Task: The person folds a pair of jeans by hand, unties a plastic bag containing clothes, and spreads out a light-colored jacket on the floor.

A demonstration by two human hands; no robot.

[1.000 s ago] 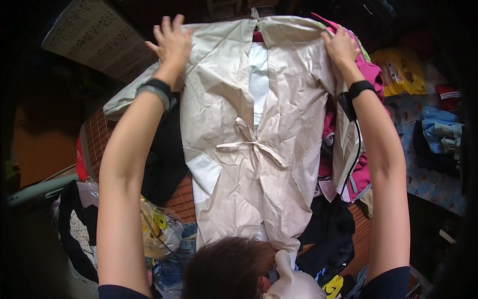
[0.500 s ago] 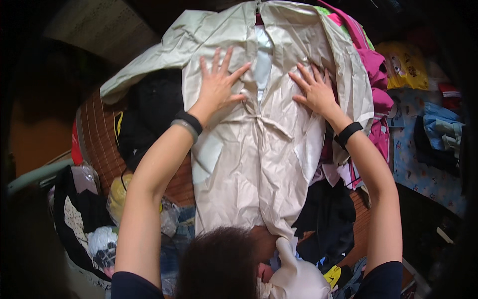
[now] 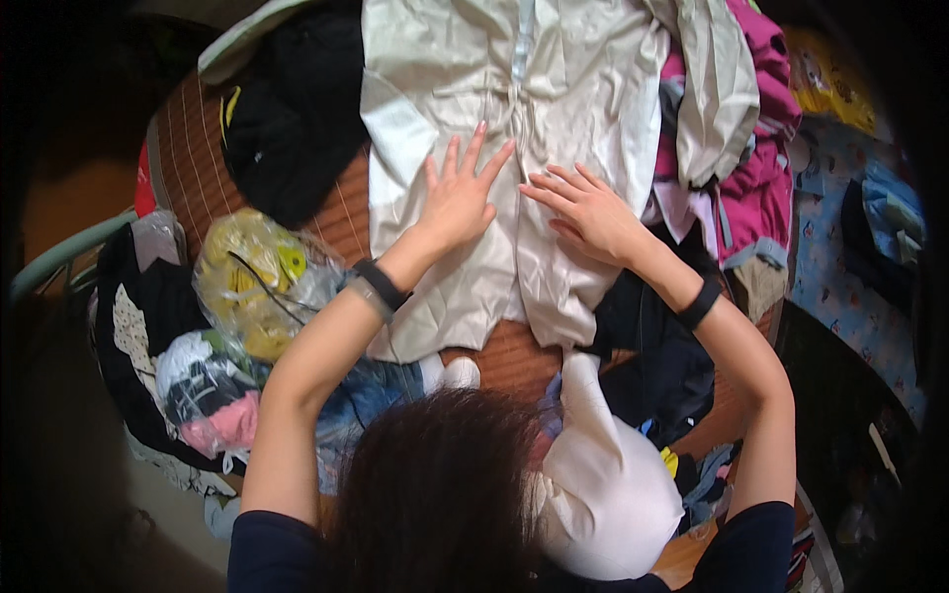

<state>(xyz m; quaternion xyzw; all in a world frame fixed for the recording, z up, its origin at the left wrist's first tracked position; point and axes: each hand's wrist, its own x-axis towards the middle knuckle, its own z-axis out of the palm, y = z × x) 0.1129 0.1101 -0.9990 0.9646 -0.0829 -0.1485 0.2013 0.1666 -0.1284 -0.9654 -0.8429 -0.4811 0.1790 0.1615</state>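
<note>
A long beige coat (image 3: 432, 97) lies spread out in front of me, its front opening running down the middle and a thin tie at the waist. My left hand (image 3: 457, 203) rests on it left of the opening, below the tie, with the fingers spread. On the other side of the opening lies my right hand (image 3: 593, 217), fingers stretched out and pointing inward. Neither hand holds anything. The coat's top end runs out of the picture. Its lower hem reaches close to me, beside a white cloth (image 3: 608, 484).
Black clothing (image 3: 297, 148) lies left of the coat on a reddish-brown striped mat (image 3: 188, 148). Bright pink clothes (image 3: 756, 188) sit to the right. A clear bag with yellow contents (image 3: 252, 287) lies near my left forearm. A blue patterned cloth (image 3: 840, 296) is at far right.
Both hands have slid toward me, from above the waist tie to below it. The coat now sits higher in the picture, and its hem has come into sight.
</note>
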